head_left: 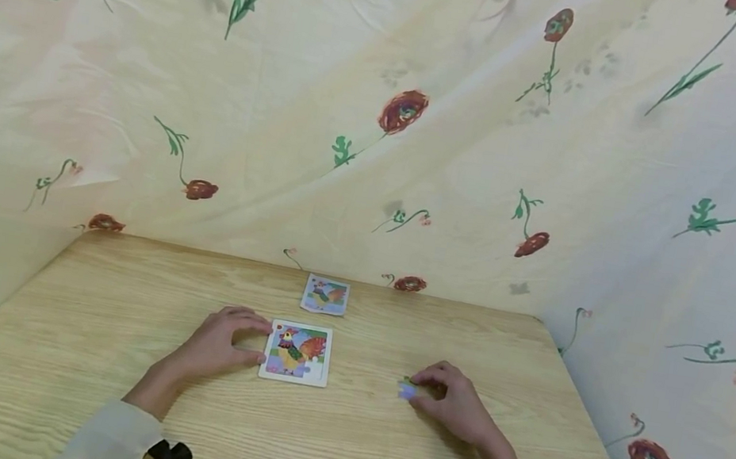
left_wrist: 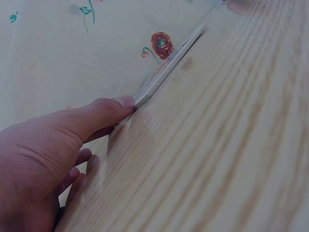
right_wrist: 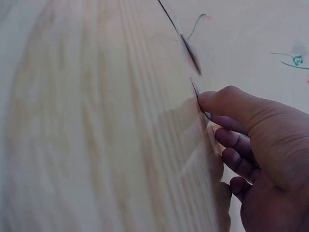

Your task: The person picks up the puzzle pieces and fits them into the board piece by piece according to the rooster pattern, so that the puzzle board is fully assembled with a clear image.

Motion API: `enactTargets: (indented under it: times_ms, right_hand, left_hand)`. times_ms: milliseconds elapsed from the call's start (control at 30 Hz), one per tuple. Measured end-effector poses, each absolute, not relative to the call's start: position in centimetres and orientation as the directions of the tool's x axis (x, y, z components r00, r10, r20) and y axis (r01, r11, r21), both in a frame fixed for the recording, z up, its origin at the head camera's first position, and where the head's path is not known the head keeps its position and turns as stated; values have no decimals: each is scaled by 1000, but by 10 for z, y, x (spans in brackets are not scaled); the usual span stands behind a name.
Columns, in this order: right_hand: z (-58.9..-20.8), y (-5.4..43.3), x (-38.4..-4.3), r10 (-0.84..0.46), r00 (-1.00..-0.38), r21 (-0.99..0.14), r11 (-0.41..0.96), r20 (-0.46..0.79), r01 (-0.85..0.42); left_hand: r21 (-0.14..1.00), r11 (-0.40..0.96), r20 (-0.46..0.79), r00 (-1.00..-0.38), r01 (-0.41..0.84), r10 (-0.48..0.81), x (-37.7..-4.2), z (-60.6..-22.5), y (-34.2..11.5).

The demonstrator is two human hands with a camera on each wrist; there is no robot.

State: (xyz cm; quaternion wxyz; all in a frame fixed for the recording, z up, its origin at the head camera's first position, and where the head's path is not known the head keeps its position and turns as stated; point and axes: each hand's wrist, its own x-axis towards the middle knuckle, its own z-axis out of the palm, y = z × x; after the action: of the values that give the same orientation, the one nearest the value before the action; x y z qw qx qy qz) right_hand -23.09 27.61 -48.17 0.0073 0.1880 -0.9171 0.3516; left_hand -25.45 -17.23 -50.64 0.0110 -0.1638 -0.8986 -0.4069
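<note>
A square jigsaw puzzle (head_left: pixel 297 352) with a rooster picture and a white border lies flat on the wooden table. White backing shows in its lower right part. At its left edge, my left hand (head_left: pixel 222 343) holds the border with thumb and fingers spread apart; in the left wrist view the thumb (left_wrist: pixel 124 102) meets the puzzle's edge (left_wrist: pixel 166 72). Well to the right of the puzzle, my right hand (head_left: pixel 456 404) pinches a purple and green puzzle piece (head_left: pixel 407 391) between thumb and fingers, low over the table. The right wrist view shows this piece (right_wrist: pixel 195 92) edge-on.
Behind the puzzle lies a small picture card (head_left: pixel 325 296) with the same rooster. A flower-printed cloth (head_left: pixel 372 206) hangs around the far and side edges of the wooden table (head_left: pixel 361 453).
</note>
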Motion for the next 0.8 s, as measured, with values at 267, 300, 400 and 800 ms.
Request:
enactTargets:
  times_ms: [267, 300, 400, 800]
  right_hand:
    - [-480, 269, -233, -307, -933, -636, 686, 188, -354]
    - [-480, 267, -234, -306, -933, -638, 683, 191, -355]
    - [-478, 262, -235, -309, -929, -641, 675, 202, -364]
    - [-476, 236, -241, -343, -903, -638, 641, 258, -426]
  left_hand:
    - [726, 616, 152, -945, 306, 290, -254, -504, -172]
    - [722, 618, 155, -944, 310, 292, -254, -504, -172]
    - [718, 621, 159, -942, 316, 296, -253, -504, -172]
    - [726, 622, 143, -948, 295, 283, -251, -500, -171]
